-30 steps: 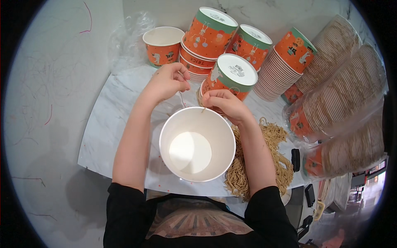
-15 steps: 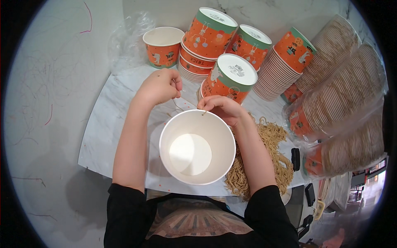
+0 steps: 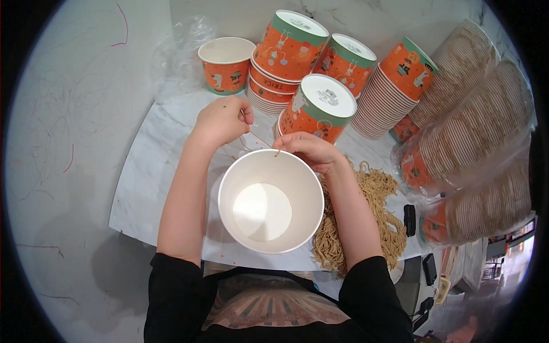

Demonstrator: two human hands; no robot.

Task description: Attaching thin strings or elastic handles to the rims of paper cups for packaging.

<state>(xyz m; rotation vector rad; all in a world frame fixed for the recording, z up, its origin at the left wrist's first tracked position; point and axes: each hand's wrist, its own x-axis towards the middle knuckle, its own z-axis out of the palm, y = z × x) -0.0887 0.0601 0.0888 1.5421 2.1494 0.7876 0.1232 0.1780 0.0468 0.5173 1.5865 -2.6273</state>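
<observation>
A white-lined paper bucket (image 3: 303, 197) stands in front of me, its mouth tilted up toward me and nothing in it. Through a small hole at its far rim runs a thin tan cord (image 3: 261, 138). My left hand (image 3: 224, 121), beyond the rim to the left, is closed in a pinch on the cord's end, and the cord stretches taut toward the right. At the far rim my right hand (image 3: 311, 150) pinches the cord close to the hole; its fingertips are partly hidden behind the rim. Beside my right forearm lies a heap of tan cords (image 3: 374, 197).
Orange and green paper buckets stand behind, one upright (image 3: 226, 68), others upside down (image 3: 317, 108) or in a stack (image 3: 383, 106). Plastic-wrapped stacks (image 3: 469, 137) lean at the right. Clear plastic wrap (image 3: 180, 57) lies back left. A black object (image 3: 409, 220) sits near the table's right edge.
The bucket has shifted slightly up and to the left. The cord between my hands has been drawn tighter, and both hands keep their pinch.
</observation>
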